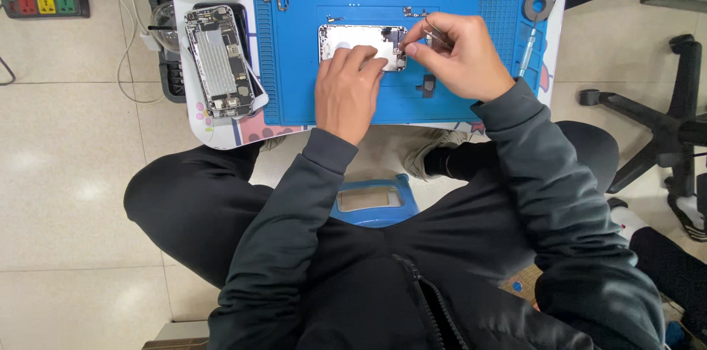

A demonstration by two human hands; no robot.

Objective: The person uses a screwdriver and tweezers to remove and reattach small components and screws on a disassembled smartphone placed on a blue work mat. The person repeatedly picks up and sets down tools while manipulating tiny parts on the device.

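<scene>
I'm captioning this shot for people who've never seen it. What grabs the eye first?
The bright blue rubber work mat at top centre, where the left hand steadies a silver opened phone shell and the right hand pinches thin metal tweezers at its edge. Another gutted phone lies left of the mat.

Bright, even overhead light, soft pale reflections on the glossy beige floor tiles (66, 173) at left, faint short shadows under the hands on the blue silicone work mat (294, 63), sharp focus throughout, slight wide-angle bending toward the frame's edges, dark clothing losing detail.
</scene>
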